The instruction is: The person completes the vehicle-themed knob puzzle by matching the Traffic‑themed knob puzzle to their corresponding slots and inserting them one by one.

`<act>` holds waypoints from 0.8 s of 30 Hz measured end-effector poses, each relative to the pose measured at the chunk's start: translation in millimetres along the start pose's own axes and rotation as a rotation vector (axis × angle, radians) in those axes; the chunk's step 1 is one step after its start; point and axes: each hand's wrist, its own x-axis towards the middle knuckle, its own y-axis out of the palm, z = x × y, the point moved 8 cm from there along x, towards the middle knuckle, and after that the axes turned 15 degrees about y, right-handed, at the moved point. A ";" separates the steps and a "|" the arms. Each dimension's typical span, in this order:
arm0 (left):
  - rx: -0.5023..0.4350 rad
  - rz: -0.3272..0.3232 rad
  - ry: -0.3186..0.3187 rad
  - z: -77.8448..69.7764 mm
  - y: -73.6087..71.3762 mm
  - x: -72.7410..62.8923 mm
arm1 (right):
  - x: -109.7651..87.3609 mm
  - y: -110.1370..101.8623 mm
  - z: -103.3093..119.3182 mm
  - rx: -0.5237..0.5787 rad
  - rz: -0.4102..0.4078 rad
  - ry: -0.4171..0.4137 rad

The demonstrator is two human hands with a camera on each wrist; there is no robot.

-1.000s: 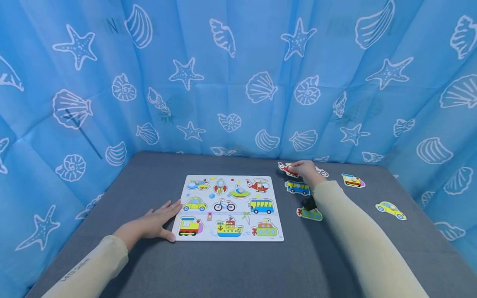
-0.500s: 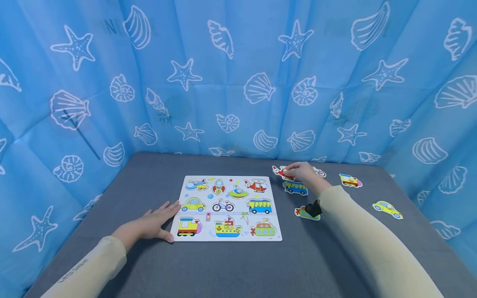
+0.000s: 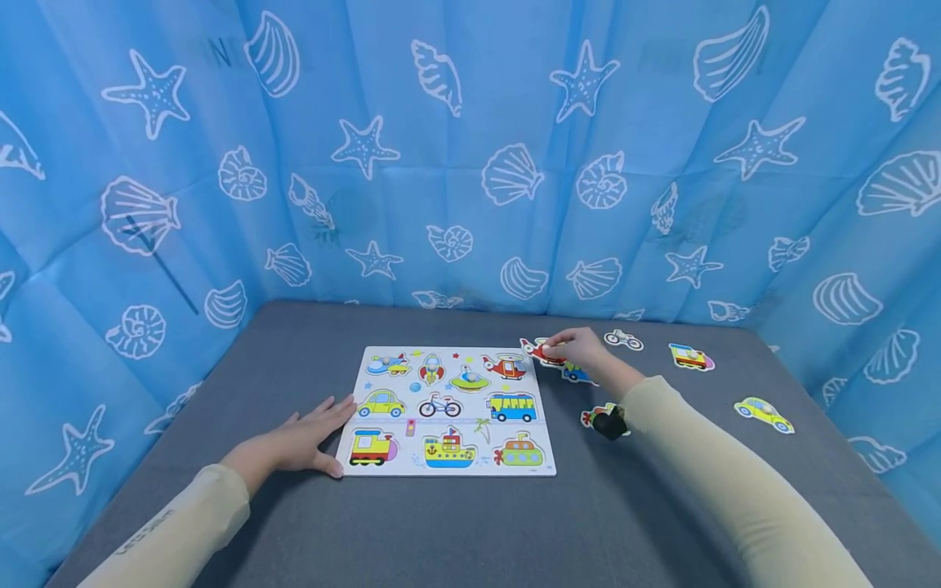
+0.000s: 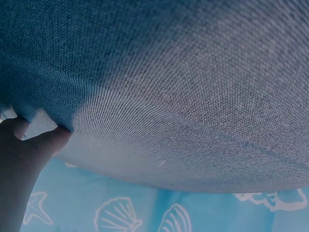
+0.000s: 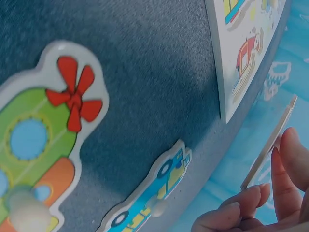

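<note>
With thumb and fingertips my right hand (image 3: 584, 351) pinches a red helicopter puzzle piece (image 3: 534, 349) just off the upper right corner of the white vehicle puzzle board (image 3: 548, 457). In the right wrist view the piece (image 5: 267, 145) appears edge-on, raised above the table. Below that hand lies the blue bus piece (image 3: 576, 375), partly covered. My left hand (image 3: 305, 441) rests at the board's left edge, fingers stretched and thumb at the lower corner. A printed red helicopter (image 3: 505, 367) marks the board's upper right spot.
To the right lie a bicycle piece (image 3: 623, 340), a train piece (image 3: 690, 357) and a yellow car piece (image 3: 764, 415). The green submarine piece (image 5: 38, 121) sits below the right wrist. A blue shell-print curtain (image 3: 470, 204) stands behind the grey table (image 3: 441, 531).
The right hand has carried the helicopter piece left and slightly toward me, close to the board's corner. The bicycle piece is now uncovered. The left hand has stayed on the board's edge.
</note>
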 end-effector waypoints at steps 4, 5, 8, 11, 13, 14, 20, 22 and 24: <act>-0.003 0.000 0.003 -2.3 -1.5 -0.3 | -3.7 7.3 2.2 -0.016 -0.003 -0.033; -0.003 0.001 0.000 -2.8 -1.7 -0.5 | -3.5 9.3 1.9 -0.017 -0.005 -0.035; -0.001 0.001 -0.003 -4.5 -2.3 -0.8 | -2.9 15.5 1.1 -0.009 -0.002 -0.033; 0.003 0.000 -0.006 -4.8 -2.5 -0.9 | -1.4 20.8 0.2 -0.007 0.006 -0.022; 0.004 0.001 -0.005 -4.4 -2.2 -0.7 | -1.5 24.2 -0.1 -0.001 0.017 -0.018; 0.007 -0.001 -0.004 -3.9 -2.1 -0.3 | -1.6 25.8 -0.2 0.001 0.021 -0.015; 0.023 -0.005 0.000 1.8 0.8 1.8 | -3.7 33.5 3.6 0.000 0.020 -0.029; 0.025 -0.007 -0.003 3.4 1.6 2.4 | -3.6 36.0 5.3 0.000 0.017 -0.035; 0.024 -0.008 -0.003 4.1 2.0 2.9 | -2.5 39.3 6.7 0.000 0.019 -0.040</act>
